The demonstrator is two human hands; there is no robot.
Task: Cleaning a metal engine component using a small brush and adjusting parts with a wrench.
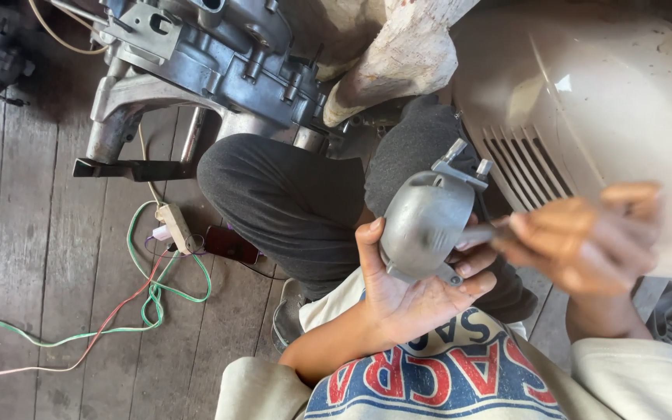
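Note:
My left hand (410,288) cups a rounded grey metal housing (421,222) from below, thumb on its left side and fingers curled under it. Two small bolts or studs stick up from a bracket at the housing's top right. My right hand (585,237) is blurred and grips a thin dark tool (480,232) whose tip meets the right side of the housing. Both hands are held above my lap; my knees in dark trousers (289,202) lie below them.
A grey engine block (211,54) stands on the wooden plank floor (33,233) ahead of my knees. A cream scooter body panel with vent slots (585,101) fills the right. Green, red and white wires (149,295) trail across the floor at left, by a small connector block.

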